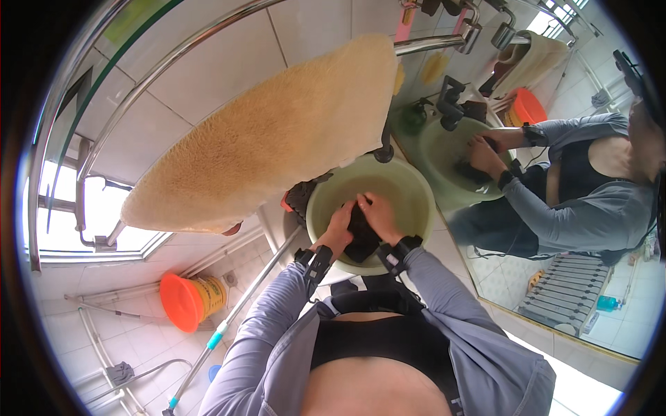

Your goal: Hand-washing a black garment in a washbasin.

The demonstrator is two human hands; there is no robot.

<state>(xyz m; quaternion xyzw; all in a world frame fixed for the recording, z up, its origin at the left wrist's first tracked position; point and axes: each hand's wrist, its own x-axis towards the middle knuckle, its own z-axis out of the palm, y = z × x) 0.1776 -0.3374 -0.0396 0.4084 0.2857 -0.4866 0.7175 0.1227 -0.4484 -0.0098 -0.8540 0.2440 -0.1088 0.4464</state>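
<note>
A pale green basin [424,184] stands in front of me with water in it. Over the basin, both hands grip a black cloth [361,239], which hangs bunched between them. My left hand [338,227] closes on its left side, fingers curled. My right hand [379,216] holds its upper right part, with the fingertips bent onto the fabric. The exact kind of cloth or garment cannot be made out. Dark bands with small devices sit on both wrists.
A beige towel [270,132] hangs from a chrome rail beyond the basin. At right, a large mirror [479,270] reflects the basin and my arms. An orange bucket [182,303] lies at left, near a pole with teal joints [215,340]. Some dark cloth [300,197] sits beside the basin.
</note>
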